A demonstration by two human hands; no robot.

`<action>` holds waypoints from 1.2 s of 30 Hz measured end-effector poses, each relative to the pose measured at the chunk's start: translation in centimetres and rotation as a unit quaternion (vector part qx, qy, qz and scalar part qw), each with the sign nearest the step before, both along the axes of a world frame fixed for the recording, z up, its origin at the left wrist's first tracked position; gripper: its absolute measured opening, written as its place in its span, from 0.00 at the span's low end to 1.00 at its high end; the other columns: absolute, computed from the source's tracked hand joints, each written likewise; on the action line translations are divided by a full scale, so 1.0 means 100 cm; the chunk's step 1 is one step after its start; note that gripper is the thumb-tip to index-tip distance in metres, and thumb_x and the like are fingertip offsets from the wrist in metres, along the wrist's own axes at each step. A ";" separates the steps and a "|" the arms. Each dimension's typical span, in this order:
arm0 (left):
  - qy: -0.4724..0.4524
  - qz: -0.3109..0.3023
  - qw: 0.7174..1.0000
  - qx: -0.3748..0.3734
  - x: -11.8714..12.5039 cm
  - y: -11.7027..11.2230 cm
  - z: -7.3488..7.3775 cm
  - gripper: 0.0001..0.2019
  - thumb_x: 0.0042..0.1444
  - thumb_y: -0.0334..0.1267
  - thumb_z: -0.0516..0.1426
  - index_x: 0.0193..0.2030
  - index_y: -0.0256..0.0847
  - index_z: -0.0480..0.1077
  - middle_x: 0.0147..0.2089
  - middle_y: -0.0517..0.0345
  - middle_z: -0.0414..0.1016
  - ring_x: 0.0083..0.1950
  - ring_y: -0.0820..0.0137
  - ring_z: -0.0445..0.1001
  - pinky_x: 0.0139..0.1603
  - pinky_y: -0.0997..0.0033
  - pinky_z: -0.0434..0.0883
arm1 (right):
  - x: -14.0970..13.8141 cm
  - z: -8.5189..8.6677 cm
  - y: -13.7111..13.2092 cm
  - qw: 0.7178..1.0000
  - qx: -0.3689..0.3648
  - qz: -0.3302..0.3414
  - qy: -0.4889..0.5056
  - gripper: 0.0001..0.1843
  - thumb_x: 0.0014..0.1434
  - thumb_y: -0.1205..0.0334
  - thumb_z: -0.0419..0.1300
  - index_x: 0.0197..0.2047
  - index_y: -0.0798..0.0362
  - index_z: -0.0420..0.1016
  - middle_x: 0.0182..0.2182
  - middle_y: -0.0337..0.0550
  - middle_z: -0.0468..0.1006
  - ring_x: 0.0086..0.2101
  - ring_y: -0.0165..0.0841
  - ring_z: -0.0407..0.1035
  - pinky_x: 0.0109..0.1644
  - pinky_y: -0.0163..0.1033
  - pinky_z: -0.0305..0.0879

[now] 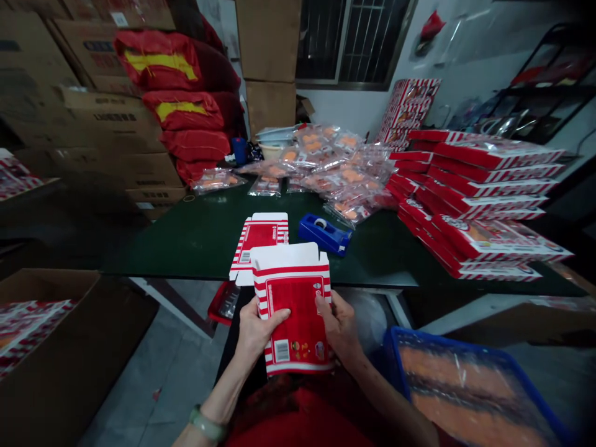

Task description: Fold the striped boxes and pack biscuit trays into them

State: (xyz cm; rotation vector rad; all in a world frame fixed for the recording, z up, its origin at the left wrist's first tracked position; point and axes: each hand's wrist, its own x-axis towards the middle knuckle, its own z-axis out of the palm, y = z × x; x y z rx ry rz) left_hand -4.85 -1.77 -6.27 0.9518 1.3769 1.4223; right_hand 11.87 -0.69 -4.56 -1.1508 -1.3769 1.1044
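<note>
My left hand (259,327) and my right hand (336,323) grip the lower sides of a red-and-white striped paperboard carton (293,310), held upright over the front edge of the green table (186,248). Its top flaps stand open. A second striped carton (259,242), lying flat and unfolded, rests on the table just beyond my hands. Past it sits a blue tape dispenser (325,234) with a tape roll. A pale bangle (207,423) circles my left wrist.
Heaps of sealed plastic packets with orange contents (335,167) cover the table's far side. Stacks of flat printed cartons (479,186) fill its right side. A blue crate (465,391) sits at lower right, an open cardboard box (56,347) at left. Red sacks (172,93) and brown cartons stand behind.
</note>
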 end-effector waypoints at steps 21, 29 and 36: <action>0.268 0.136 0.944 0.140 -0.021 -0.002 0.006 0.10 0.56 0.43 0.56 0.40 0.40 0.72 0.37 0.58 0.77 0.34 0.71 0.73 0.38 0.75 0.69 | 0.005 -0.018 0.009 0.985 0.146 0.040 -0.080 0.24 0.60 0.61 0.55 0.59 0.50 0.57 0.48 0.50 0.74 0.41 0.35 0.74 0.44 0.41 0.72; 0.213 0.123 0.953 0.175 -0.022 0.007 0.020 0.10 0.57 0.39 0.55 0.27 0.39 0.69 0.38 0.56 0.75 0.41 0.70 0.73 0.46 0.71 0.68 | 0.010 0.016 0.024 0.990 0.133 0.001 -0.053 0.08 0.63 0.62 0.50 0.33 0.52 0.68 0.36 0.44 0.73 0.37 0.32 0.70 0.40 0.37 0.67; 0.030 0.048 0.987 0.147 -0.027 0.010 0.034 0.15 0.51 0.35 0.62 0.47 0.42 0.70 0.37 0.58 0.74 0.36 0.73 0.74 0.38 0.76 0.71 | 0.025 0.045 0.045 0.983 0.028 0.178 -0.037 0.09 0.58 0.65 0.56 0.43 0.51 0.69 0.32 0.39 0.72 0.30 0.27 0.68 0.33 0.32 0.66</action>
